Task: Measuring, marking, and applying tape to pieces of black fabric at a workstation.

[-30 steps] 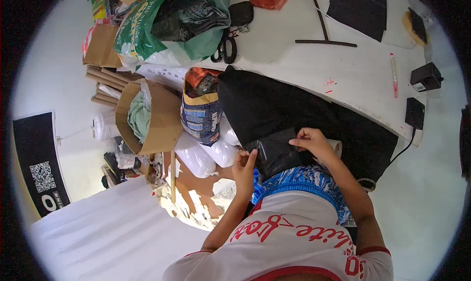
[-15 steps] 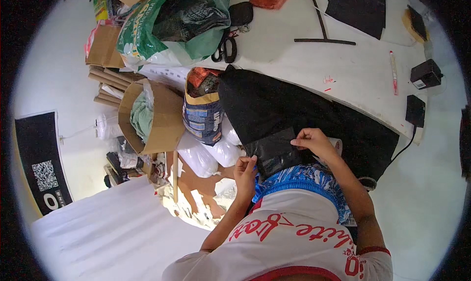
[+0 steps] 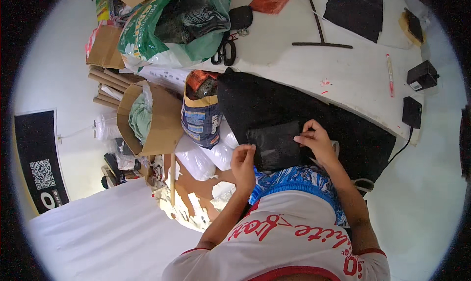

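A thin, slightly shiny black sheet (image 3: pixel 274 146), roughly square, is stretched between my hands above my lap. My left hand (image 3: pixel 243 166) pinches its left edge between thumb and fingertips. At the right edge, my right hand (image 3: pixel 315 142) holds it in a similar pinch. Beneath and beyond lies a large black cloth (image 3: pixel 274 94), spread over the table's near edge and hanging toward my lap. Beside my right wrist a small pale, rounded object (image 3: pixel 335 147) shows in part; I cannot make out what it is. Patterned blue shorts (image 3: pixel 294 180) lie just below the sheet.
On the white table (image 3: pixel 274 45) lie scissors (image 3: pixel 226 53), a black T-shaped rod (image 3: pixel 321 36), a red pen (image 3: pixel 390 75), two black boxes and black pieces (image 3: pixel 353 11). A green bag (image 3: pixel 142 33) stands far left. Nearer are a blue bag (image 3: pixel 201 121) and a carton (image 3: pixel 167 112).
Both hands have risen slightly with the black sheet, which now lies flatter and straighter between them. Both hands keep their pinch. The view has shifted a little.
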Demonstrator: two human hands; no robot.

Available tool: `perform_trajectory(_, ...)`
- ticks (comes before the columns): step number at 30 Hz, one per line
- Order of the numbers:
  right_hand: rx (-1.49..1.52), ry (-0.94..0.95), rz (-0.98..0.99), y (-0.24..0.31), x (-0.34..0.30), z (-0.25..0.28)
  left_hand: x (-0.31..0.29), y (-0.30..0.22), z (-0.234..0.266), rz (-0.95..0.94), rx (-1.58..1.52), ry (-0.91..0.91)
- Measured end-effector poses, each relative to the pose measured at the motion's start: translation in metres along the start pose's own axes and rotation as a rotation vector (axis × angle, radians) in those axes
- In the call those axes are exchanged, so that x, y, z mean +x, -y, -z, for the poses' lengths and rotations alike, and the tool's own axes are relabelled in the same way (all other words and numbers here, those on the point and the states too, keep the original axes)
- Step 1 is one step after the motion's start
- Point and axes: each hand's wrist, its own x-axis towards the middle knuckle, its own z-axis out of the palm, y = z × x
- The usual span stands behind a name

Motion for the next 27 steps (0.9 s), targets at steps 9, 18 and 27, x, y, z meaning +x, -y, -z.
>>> perform_trajectory(9,-0.223,-0.397,0.306,0.103,0.014,0.083,0.063,-0.040,-0.191,0.135,-0.093,0.467)
perform_trajectory(18,-0.168,-0.556,0.330,0.129,0.053,0.150,0.080,-0.023,-0.289,-0.937,0.548,0.469)
perform_trajectory(27,-0.459,-0.654,0.430,0.143,0.071,0.151,0.064,-0.023,-0.283,-1.210,0.929,0.654)
